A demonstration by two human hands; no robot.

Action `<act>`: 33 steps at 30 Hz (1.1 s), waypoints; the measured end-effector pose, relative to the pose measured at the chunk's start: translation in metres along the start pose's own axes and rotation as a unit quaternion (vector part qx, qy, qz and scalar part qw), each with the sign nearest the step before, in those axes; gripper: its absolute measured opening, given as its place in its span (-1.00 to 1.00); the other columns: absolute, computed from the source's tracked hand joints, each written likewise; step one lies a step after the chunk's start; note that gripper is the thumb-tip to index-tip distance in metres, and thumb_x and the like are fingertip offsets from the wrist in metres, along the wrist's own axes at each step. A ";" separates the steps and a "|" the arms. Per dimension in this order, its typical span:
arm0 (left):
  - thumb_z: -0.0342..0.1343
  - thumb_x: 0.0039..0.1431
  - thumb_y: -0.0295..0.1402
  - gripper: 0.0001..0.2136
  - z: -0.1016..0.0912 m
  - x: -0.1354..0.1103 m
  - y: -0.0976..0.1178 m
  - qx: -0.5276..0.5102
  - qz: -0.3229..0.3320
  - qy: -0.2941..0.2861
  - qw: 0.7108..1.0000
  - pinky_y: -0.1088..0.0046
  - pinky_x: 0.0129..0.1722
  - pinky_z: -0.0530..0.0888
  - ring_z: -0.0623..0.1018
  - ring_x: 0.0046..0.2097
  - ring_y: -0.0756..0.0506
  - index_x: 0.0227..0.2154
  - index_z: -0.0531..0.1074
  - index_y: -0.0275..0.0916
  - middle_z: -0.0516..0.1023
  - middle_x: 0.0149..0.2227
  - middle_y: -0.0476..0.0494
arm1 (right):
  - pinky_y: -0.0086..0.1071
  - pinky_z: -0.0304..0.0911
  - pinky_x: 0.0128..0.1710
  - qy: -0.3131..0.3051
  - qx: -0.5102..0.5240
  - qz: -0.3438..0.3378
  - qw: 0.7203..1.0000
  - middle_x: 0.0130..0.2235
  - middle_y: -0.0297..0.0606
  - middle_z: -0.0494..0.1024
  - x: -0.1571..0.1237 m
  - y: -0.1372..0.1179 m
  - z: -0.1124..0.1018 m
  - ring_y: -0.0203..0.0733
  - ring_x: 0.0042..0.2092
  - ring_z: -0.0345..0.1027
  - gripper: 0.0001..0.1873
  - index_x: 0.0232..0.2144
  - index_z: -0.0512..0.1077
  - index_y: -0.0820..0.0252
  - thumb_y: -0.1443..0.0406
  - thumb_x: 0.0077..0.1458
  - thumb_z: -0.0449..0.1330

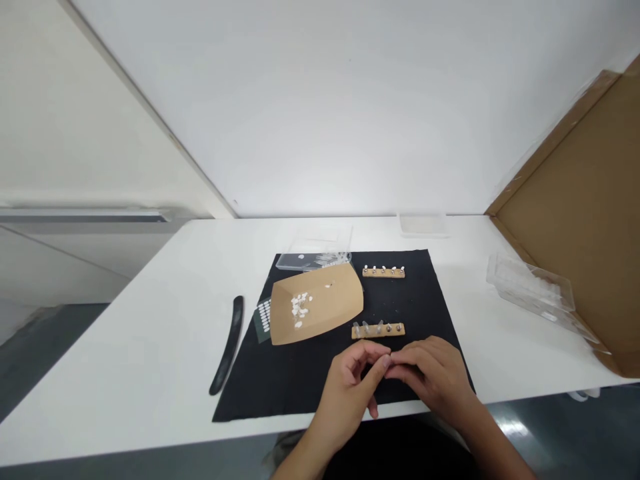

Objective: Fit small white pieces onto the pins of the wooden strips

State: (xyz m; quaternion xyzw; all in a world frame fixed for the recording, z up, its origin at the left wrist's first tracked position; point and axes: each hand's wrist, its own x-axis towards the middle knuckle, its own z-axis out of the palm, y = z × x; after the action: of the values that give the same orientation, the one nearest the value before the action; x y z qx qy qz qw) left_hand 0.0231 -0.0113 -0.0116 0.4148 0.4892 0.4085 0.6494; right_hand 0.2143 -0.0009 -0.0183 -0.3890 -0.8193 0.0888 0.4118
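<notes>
My left hand (357,375) and my right hand (433,373) meet fingertip to fingertip over the front of a black mat (300,380). Both are closed in a pinch, and whatever is between the fingers is too small to make out. Just beyond them lies a wooden strip (378,331) with clear nail tips (367,327) standing on its left part and bare metal holders on its right. Farther back is a second wooden strip (383,273) carrying several small white pieces on metal holders.
A brown paper tray (340,300) holds small white pieces (300,307). Behind it is a clear case (330,259) of nail tips. A black nail file (230,347) lies left of the mat. Clear boxes (535,287) and a cardboard box (585,220) stand right.
</notes>
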 end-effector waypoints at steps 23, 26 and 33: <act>0.22 0.34 -0.19 -0.77 -0.019 0.005 -0.005 0.312 0.160 0.047 0.935 0.52 -0.43 0.46 0.56 -0.41 -0.01 -0.39 0.48 -0.20 0.59 -0.41 -0.05 | -0.29 0.50 -0.16 -0.131 -0.022 0.044 0.990 -0.11 -0.23 0.61 0.034 0.047 -0.019 -0.14 -0.11 0.53 -0.75 0.00 0.59 0.05 0.18 0.30 0.37; 0.23 0.34 -0.15 -0.71 -0.026 0.008 -0.010 0.328 0.156 0.091 0.927 0.53 -0.49 0.41 0.50 -0.49 0.01 -0.44 0.45 -0.20 0.54 -0.49 0.00 | -0.28 0.49 -0.16 -0.148 -0.019 0.037 0.988 -0.12 -0.25 0.60 0.044 0.051 -0.017 -0.15 -0.13 0.52 -0.74 0.01 0.60 0.04 0.19 0.30 0.37; 0.26 0.31 -0.15 -0.69 -0.024 0.012 -0.017 0.364 0.169 0.115 0.909 0.53 -0.51 0.36 0.48 -0.54 0.03 -0.49 0.43 -0.19 0.50 -0.55 0.05 | -0.34 0.45 -0.20 -0.177 -0.008 0.044 0.983 -0.16 -0.29 0.56 0.046 0.053 -0.006 -0.21 -0.18 0.48 -0.72 0.04 0.61 0.03 0.25 0.28 0.39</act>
State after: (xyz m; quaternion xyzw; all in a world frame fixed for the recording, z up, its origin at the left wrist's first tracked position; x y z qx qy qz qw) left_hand 0.0043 -0.0027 -0.0355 0.6489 0.5978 0.3503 0.3144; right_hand 0.2327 0.0670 -0.0111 -0.4060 -0.8620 0.1677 0.2530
